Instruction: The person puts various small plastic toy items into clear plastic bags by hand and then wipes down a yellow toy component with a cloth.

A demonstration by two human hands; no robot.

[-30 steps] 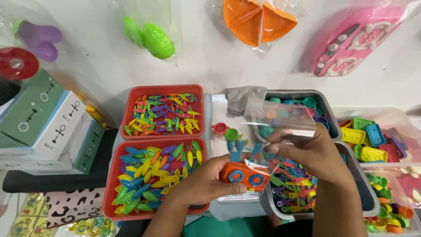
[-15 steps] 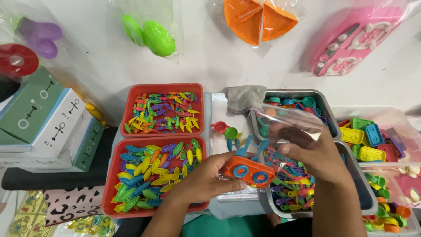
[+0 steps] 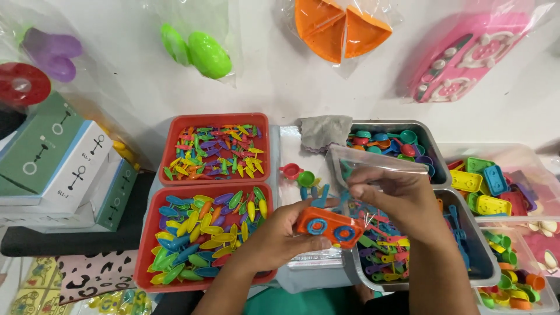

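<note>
Orange toy piece [image 3: 331,226], a flat block with two blue rings, lay in the left hand [image 3: 280,236], the grip closed around its left end and the long axis running left to right. The clear plastic bag [image 3: 373,169] was just above and right of it, pinched at the mouth by the right hand [image 3: 402,198]. Compared with a second earlier, the piece sat nearer to the bag opening.

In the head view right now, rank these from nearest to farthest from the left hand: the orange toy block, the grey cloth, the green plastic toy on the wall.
1. Orange toy block: held in the left hand.
2. Grey cloth: up and right, on the metal tray's edge.
3. Green plastic toy: farthest, bagged, top of view on the wall.
</note>
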